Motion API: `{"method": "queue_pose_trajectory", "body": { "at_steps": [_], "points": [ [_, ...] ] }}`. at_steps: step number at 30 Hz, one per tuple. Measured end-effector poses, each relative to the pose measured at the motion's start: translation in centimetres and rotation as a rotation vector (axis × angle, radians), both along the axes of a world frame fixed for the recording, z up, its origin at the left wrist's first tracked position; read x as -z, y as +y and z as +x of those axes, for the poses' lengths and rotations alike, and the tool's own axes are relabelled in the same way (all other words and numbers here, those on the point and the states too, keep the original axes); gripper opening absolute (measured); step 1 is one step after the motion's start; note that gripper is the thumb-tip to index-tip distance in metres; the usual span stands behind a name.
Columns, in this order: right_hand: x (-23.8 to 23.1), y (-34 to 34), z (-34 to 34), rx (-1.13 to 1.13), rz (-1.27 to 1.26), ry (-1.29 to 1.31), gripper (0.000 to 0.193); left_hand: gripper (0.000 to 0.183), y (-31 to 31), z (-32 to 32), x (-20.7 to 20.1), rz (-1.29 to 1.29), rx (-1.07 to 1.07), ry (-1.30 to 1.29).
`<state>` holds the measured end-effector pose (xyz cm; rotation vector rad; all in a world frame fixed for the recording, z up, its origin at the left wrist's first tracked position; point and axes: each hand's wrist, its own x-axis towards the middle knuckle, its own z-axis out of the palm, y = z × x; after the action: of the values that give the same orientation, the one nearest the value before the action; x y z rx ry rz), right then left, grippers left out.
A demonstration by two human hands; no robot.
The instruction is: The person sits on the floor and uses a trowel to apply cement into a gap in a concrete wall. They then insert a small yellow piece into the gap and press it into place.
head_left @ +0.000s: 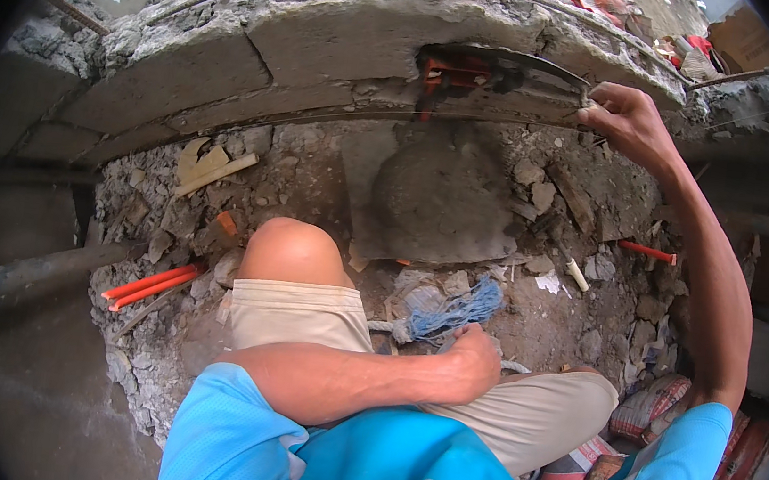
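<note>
My right hand point(627, 124) reaches up to the block wall, its fingers closed round the end of what looks like a trowel point(556, 68). The thin blade lies along the wall, above a dark patch of wet mortar around an orange box point(455, 76) set in a recess. My left hand point(473, 366) is curled in front of my thigh, beside a frayed blue rope bundle point(459, 310); whatever its fingers hold, if anything, is hidden. Below the recess lies a flat grey sheet point(363, 223) with a round wet mortar stain.
A string point(322, 121) runs along the wall's base. Broken rubble point(533, 183) covers the ground, with orange tubes point(152, 286) at left and another orange tube point(647, 252) at right. Printed sacks point(652, 403) lie by my right side. A rod point(740, 78) sticks out at upper right.
</note>
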<state>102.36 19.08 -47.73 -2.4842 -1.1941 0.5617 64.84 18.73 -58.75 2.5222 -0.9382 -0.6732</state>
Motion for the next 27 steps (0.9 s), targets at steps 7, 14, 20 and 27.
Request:
{"method": "queue_pose_trajectory", "body": {
  "at_steps": [7,14,20,27],
  "points": [
    [2.1,-5.7,-4.0,0.166,0.166,0.062,0.032,0.019,-0.3,0.0,0.2,0.007,-0.017,0.025],
    [9.6,-9.3,-9.6,0.26,0.108,0.217,0.022,0.024,-0.3,-0.3,0.1,0.054,0.035,0.038],
    [15.2,-11.6,-12.3,0.123,0.044,0.179,0.036,0.027,-1.3,-0.5,-0.6,0.092,0.11,0.129],
    [20.2,-16.1,-11.7,-0.119,-0.049,-0.007,0.033,0.029,-1.5,-0.6,-0.5,0.121,0.082,0.125]
  ]
}}
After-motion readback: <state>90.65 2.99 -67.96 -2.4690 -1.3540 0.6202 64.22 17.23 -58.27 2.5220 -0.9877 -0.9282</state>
